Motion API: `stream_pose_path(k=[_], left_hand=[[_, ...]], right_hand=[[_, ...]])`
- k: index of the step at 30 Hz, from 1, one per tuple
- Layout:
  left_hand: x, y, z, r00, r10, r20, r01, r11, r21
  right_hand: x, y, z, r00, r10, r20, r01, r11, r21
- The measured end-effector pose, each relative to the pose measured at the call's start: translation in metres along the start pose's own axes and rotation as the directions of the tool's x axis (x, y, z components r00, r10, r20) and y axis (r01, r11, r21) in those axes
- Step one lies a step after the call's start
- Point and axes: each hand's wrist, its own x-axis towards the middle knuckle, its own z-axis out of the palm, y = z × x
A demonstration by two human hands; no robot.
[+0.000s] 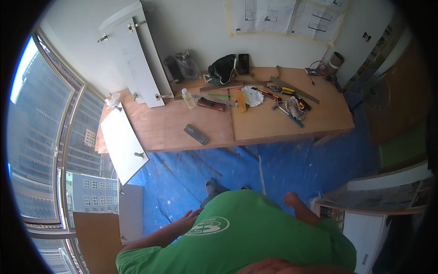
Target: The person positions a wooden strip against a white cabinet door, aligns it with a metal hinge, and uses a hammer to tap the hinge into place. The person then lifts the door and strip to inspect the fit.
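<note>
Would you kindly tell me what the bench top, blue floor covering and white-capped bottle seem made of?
The bench top looks like fairly matte plywood, judging by its brown, woody tone. The blue floor covering is probably plastic sheeting, faintly glossy and creased. The white-capped bottle seems smooth, clear plastic, showing its contents, though possibly glass.

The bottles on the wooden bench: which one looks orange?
The small orange bottle, just left of the crumpled white bundle. Its orange colour sets it apart: the white-capped bottle is pale yellowish, and the large clear bottle looks colourless.
</note>
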Motion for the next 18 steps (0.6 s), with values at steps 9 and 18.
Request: stream_pose_path(k=[9,18], left_hand=[[0.064,0.029,-0.048,0.953,0.084,0.291,-0.139,0.974,0.176],[0.057,0.061,-0.064,0.948,0.025,0.319,-0.075,0.987,0.143]], right_hand=[[-0.013,0.073,-0.021,0.812,-0.575,0.102,0.537,0.665,-0.520],[0.037,0.140,-0.030,0.693,-0.646,0.320,0.511,0.127,-0.850]])
